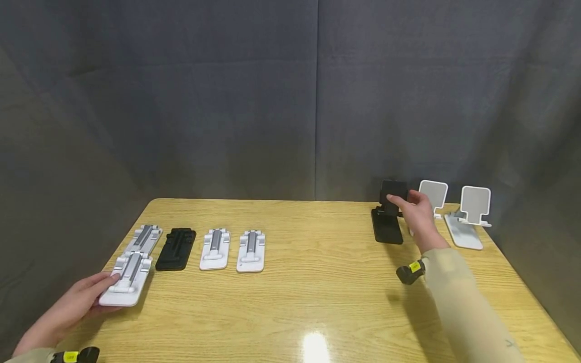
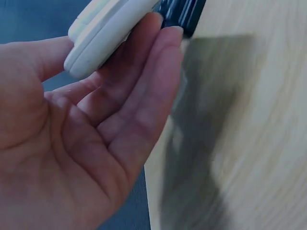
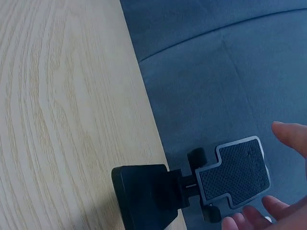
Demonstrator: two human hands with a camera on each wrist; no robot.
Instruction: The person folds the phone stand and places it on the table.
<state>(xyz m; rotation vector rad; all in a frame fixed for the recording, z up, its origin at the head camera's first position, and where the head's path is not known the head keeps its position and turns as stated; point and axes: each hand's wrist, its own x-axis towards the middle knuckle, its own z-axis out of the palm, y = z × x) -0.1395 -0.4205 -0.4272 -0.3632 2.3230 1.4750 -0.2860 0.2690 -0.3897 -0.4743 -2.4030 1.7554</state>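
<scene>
My left hand [image 1: 86, 295] holds a folded white phone stand [image 1: 126, 280] at the table's left side, thumb on its top face and fingers beneath. In the left wrist view the white stand's edge [image 2: 103, 36] sits between thumb and fingertips. At the back right, an unfolded black phone stand [image 1: 387, 226] stands on its base with its plate raised. My right hand [image 1: 419, 217] is beside that plate, thumb and fingers spread. The right wrist view shows a gap between the thumb and the textured black plate [image 3: 235, 175], with other fingertips [image 3: 249, 218] near its edge.
Behind the held stand lie another folded white stand [image 1: 144, 237], a folded black one [image 1: 176, 249] and two more white ones [image 1: 215, 249] [image 1: 251, 252] in a row. Two unfolded white stands [image 1: 433, 194] [image 1: 467, 234] stand at the back right. A dark curtain [image 1: 272, 126] hangs behind the wooden table [image 1: 290, 302].
</scene>
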